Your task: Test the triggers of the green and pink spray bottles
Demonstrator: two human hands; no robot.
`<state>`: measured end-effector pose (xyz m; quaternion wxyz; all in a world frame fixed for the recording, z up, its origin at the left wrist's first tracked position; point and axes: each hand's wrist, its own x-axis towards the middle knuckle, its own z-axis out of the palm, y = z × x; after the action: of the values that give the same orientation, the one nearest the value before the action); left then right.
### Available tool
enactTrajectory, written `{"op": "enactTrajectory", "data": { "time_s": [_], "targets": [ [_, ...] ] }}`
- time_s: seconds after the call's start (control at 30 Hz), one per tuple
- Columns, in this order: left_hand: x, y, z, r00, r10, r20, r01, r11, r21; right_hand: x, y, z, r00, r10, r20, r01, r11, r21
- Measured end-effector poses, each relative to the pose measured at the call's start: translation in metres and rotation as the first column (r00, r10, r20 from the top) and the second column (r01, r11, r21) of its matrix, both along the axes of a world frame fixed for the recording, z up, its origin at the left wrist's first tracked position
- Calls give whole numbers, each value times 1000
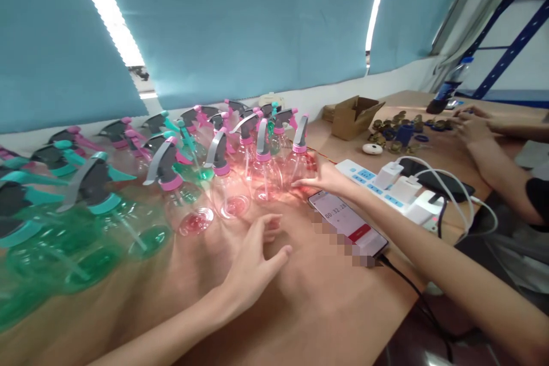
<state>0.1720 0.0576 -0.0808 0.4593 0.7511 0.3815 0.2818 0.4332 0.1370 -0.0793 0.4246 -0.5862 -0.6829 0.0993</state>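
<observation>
My right hand (323, 176) is around the right side of a clear spray bottle (295, 170) with a pink collar and grey trigger head, thumb across its front. My left hand (257, 249) hovers over the table, fingers loosely bent and thumb apart, holding nothing. Closest to it stands a pink-tinted spray bottle (231, 194), upright, with another pink spray bottle (186, 206) beside it. A green spray bottle (137, 229) with a turquoise collar is further left. Several more pink and green ones crowd behind in rows, partly hiding one another.
A phone (349, 223) showing a timer lies under my right forearm, beside a white power strip (369, 183) with plugged-in chargers and cables. An open cardboard box (355, 117) stands behind. At right, another person's hands (472, 126) are near brass-coloured parts (380, 126) and a drink bottle (454, 83).
</observation>
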Motion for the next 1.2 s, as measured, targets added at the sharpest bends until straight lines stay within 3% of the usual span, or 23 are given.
{"op": "enactTrajectory", "data": {
  "time_s": [0.27, 0.5, 0.63, 0.8, 0.97, 1.07, 1.2],
  "targets": [
    [7, 11, 0, 1000, 10, 1, -10, 1000, 3, 6, 7, -8, 997, 72, -13, -73, 997, -19],
    [14, 35, 0, 991, 87, 102, -83, 996, -40, -2, -2, 4, 993, 120, -3, -120, 992, -41],
    [9, 30, 7, 992, 63, 110, -60, 998, -30, 0, -25, 5, 997, 79, -11, -80, 992, -100],
    [-11, 18, 15, 997, 76, 32, -76, 997, 2, -8, -78, 1, 997, -67, -32, 62, 989, -135],
    [-45, 10, 21, 997, 79, -24, -78, 997, 28, -69, -120, 20, 993, 113, 34, -112, 993, -31],
    [-75, 2, 27, 994, 82, -68, -77, 994, 74, -120, -126, 31, 918, 375, 129, -367, 927, -80],
    [-135, -17, 39, 978, 127, -165, -103, 984, 145, -186, -118, 27, 811, 567, 145, -550, 823, -143]
  ]
}}
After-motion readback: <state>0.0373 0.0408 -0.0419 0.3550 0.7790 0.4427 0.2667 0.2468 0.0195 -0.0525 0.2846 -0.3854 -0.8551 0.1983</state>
